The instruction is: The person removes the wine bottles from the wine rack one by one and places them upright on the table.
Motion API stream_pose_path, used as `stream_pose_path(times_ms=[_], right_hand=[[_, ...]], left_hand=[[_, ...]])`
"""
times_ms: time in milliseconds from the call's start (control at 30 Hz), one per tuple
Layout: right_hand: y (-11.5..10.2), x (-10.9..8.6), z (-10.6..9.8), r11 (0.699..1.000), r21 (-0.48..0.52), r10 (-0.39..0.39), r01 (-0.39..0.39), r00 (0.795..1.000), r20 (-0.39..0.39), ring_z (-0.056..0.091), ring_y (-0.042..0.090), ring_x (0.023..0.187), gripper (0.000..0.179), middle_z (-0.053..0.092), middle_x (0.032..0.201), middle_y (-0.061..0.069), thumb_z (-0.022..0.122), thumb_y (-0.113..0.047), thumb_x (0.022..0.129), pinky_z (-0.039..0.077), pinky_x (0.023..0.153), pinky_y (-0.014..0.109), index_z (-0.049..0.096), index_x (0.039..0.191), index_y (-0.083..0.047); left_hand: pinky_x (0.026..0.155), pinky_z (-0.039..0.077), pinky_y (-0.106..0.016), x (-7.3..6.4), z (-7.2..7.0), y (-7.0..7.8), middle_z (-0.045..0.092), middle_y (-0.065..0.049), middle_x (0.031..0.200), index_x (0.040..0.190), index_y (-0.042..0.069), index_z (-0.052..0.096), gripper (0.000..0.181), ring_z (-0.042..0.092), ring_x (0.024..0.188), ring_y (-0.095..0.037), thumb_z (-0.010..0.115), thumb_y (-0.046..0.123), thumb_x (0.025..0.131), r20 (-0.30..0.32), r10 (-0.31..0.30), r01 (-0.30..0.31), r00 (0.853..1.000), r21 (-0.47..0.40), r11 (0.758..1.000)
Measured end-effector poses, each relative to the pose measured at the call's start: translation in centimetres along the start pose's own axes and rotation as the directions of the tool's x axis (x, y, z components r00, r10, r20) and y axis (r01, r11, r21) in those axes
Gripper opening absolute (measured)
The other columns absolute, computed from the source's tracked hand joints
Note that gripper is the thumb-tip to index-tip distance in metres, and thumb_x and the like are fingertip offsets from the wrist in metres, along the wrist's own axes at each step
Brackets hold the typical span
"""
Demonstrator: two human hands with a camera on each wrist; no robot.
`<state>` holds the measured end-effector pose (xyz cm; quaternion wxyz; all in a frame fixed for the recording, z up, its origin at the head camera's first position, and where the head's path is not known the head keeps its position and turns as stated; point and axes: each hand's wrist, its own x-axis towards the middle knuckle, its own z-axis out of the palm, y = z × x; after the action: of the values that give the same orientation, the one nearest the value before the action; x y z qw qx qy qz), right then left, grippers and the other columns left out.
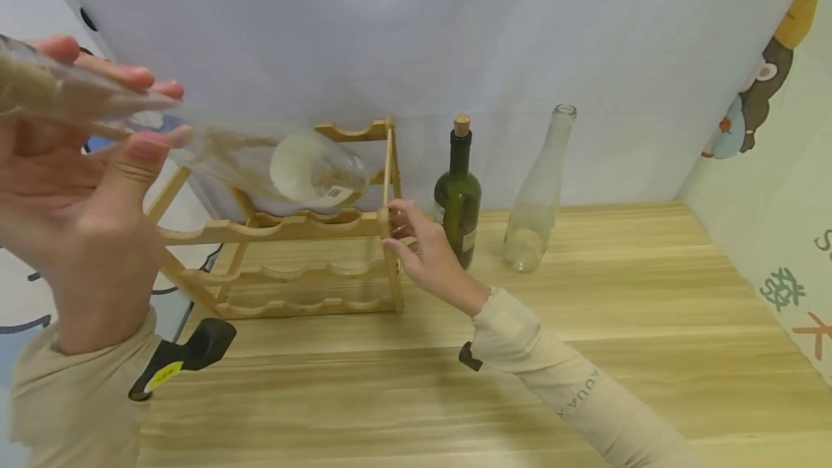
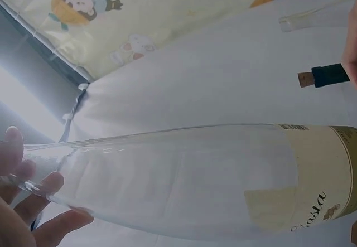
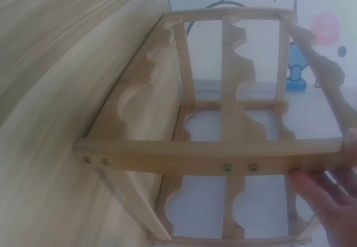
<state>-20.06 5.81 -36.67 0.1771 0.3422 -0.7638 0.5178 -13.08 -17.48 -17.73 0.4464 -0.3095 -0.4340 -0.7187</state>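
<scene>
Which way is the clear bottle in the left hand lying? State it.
Tipped on its side: the clear bottle lies nearly level over the wooden rack, held by the left hand.

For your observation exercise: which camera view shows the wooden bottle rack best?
The head view: the whole wooden bottle rack shows, the right hand gripping its post. The right wrist view shows its frame close up; the left wrist view shows none of it.

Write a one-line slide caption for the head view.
Left hand holds clear glass bottle above wooden rack; right hand steadies it.

head: above, down at rack [image 1: 305, 230] | wrists: close; right shares rack
</scene>
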Motion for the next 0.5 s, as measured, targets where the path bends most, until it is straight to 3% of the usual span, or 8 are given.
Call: stream_pose_path(times_ms=[367, 500], right_hand=[[-0.1, 0.0, 0.0, 1.0, 0.007, 0.0, 0.0, 1.0, -0.005, 0.067, 0.023, 0.084, 0.041, 0.063, 0.096, 0.015, 0.063, 0.001, 0.088, 0.056, 0.064, 0.021, 0.043, 0.124, -0.002], [-0.1, 0.1, 0.0, 1.0, 0.009, -0.003, 0.003, 1.0, -0.006, 0.067, 0.023, 0.084, 0.041, 0.063, 0.096, 0.015, 0.063, 0.0, 0.089, 0.056, 0.064, 0.022, 0.043, 0.125, -0.002]], left_hand=[[0.077, 0.055, -0.044, 0.8, -0.2, 0.9, 0.055, -0.035, 0.103, 0.125, -0.009, 0.049, 0.059, 0.059, 0.09, -0.048, 0.07, -0.016, 0.071, -0.012, -0.05, 0.051, 0.999, 0.066, 0.997], [0.071, 0.057, -0.038, 0.9, -0.2, 1.4, 0.053, -0.033, 0.109, 0.109, -0.015, 0.056, 0.035, 0.059, 0.095, -0.046, 0.068, -0.01, 0.077, 0.018, -0.082, 0.079, 0.996, 0.127, 0.989]])
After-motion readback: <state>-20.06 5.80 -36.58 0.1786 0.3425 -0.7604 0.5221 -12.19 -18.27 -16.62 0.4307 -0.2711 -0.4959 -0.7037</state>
